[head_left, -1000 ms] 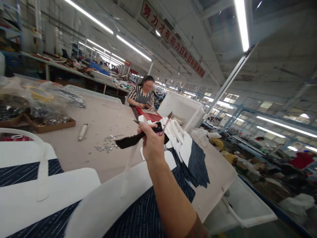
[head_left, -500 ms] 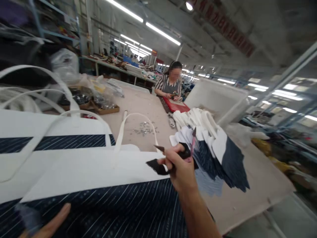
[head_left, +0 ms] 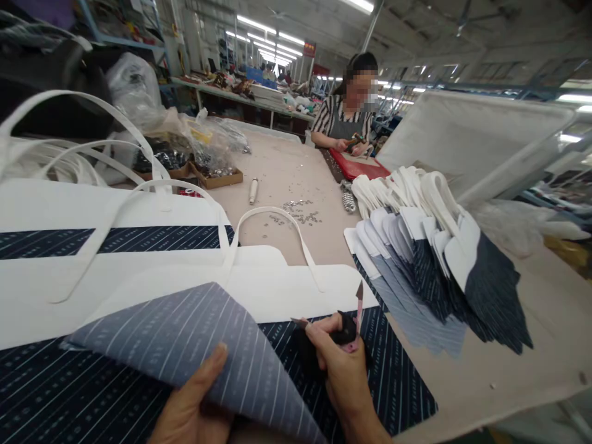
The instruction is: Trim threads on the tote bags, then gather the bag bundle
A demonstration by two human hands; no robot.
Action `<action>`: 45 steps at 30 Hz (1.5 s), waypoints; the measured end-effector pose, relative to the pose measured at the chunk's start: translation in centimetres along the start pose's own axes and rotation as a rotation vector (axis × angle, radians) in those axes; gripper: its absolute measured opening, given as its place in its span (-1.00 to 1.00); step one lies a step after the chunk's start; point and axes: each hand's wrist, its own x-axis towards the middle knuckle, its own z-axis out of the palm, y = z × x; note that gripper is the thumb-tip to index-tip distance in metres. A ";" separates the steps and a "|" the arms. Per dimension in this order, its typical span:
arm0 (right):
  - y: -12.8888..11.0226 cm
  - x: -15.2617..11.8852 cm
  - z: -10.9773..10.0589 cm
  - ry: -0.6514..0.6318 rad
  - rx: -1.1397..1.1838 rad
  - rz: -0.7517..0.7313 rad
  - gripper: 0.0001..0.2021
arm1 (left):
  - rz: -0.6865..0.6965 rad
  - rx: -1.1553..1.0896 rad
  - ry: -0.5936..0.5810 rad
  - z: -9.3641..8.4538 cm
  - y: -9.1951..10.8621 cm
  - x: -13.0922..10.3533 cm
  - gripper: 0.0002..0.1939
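A navy pinstriped bag with white top and white handles lies flat in front of me. My left hand grips its lower fabric flap and folds it upward, showing the paler grey underside. My right hand is closed around small thread snips with pink handles and a scrap of black fabric, resting on the bag's striped panel. The snips' blades point up and stand apart.
A fanned stack of finished bags lies to the right. Another bag lies at left. Small metal pieces, a white-handled tool and a cardboard tray sit mid-table. A person works at the far end beside a white bin.
My view has dropped toward the table. My right hand came down with the snips onto the bag. My left hand entered and lifted the bag's lower flap.
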 end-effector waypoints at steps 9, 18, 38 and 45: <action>-0.5 -0.5 0.4 0.030 -0.119 -0.053 -0.70 | 0.135 0.196 0.050 1.1 -1.2 3.0 -0.55; -1.5 -0.7 1.6 -0.027 -0.140 -0.059 -0.73 | 0.031 0.147 0.063 0.5 -1.0 2.7 -0.57; -1.0 -0.6 2.1 -0.121 -0.163 -0.064 -0.74 | 0.027 0.169 0.150 0.3 -1.1 2.9 -0.26; -0.6 -0.8 1.6 -0.132 0.044 -0.035 -0.78 | -0.012 0.110 0.008 -0.7 -0.9 3.0 -0.50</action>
